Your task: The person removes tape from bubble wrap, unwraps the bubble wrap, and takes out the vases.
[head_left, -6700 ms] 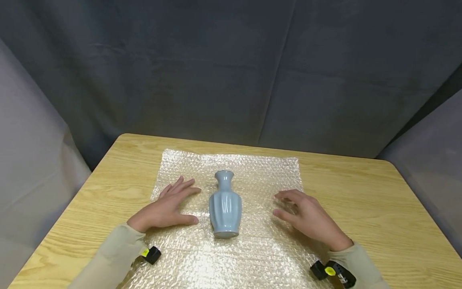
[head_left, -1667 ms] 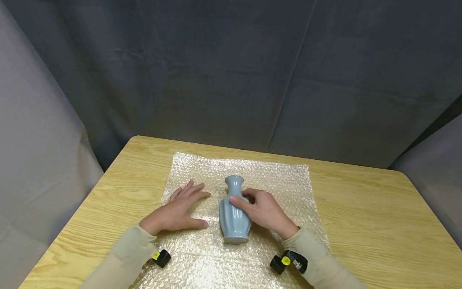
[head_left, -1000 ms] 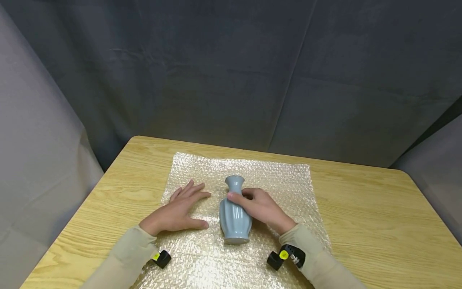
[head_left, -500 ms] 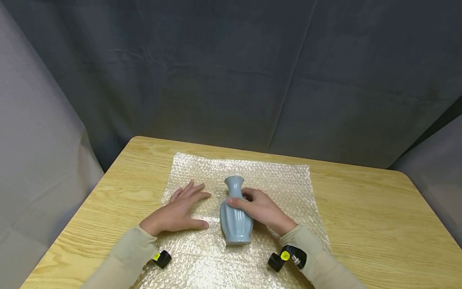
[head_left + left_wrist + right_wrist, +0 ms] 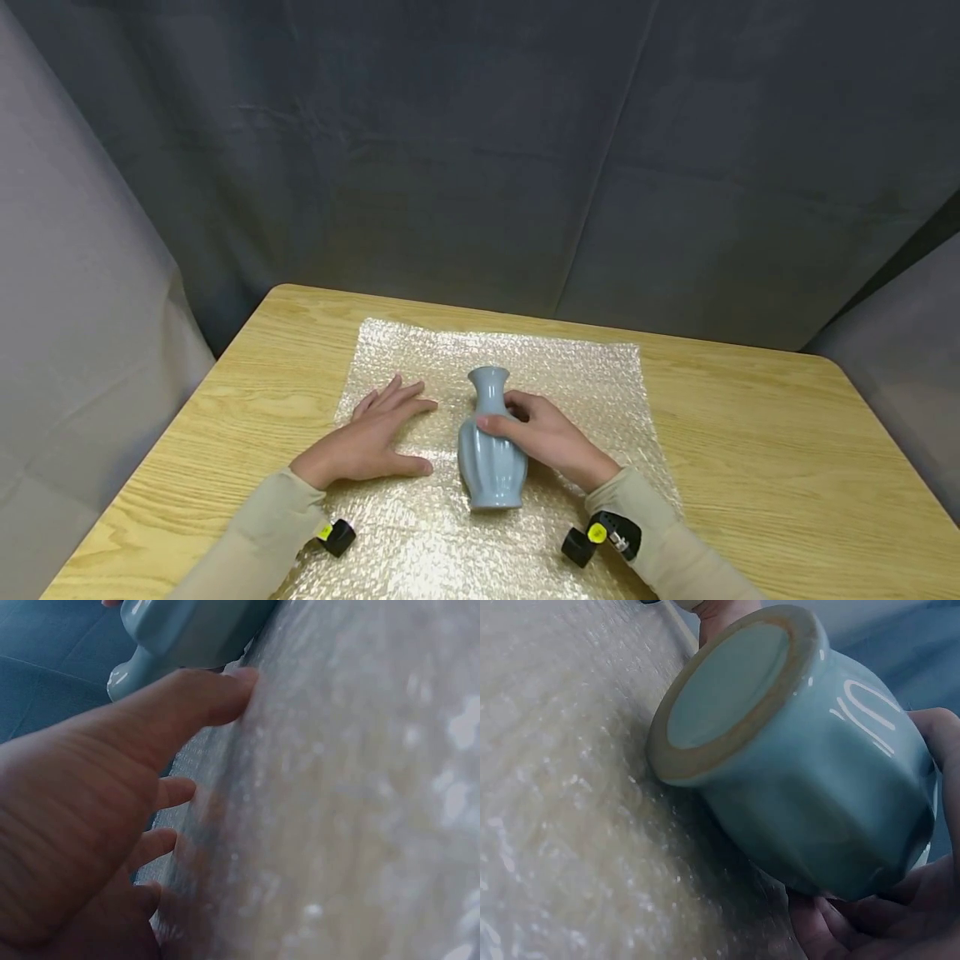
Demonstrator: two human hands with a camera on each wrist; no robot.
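Note:
A glossy pale blue fluted vase [image 5: 491,471] lies on a sheet of bubble wrap [image 5: 420,533], neck pointing away from me. My right hand [image 5: 551,437] grips it at the shoulder, thumb across the upper side and the other fingers round the far right side, partly hidden. Seen from the right wrist, the vase's round foot with its brownish unglazed ring [image 5: 799,645] faces the camera, and fingers curl beneath the body. My left hand [image 5: 367,442] is spread with straight fingers on the bubble wrap, left of the vase. Its thumb [image 5: 232,694] points toward the vase without gripping it.
The bubble wrap covers the middle of a light wood table [image 5: 757,450] and runs off the bottom of the head view. A dark curtain [image 5: 465,167] hangs behind the table's far edge. Pale grey cloth [image 5: 90,333] hangs at the left side.
My right hand, earlier apart from the vase, has come left and gripped it. Over the last second the vase has turned and shifted slightly, its base showing less. My left hand stays put.

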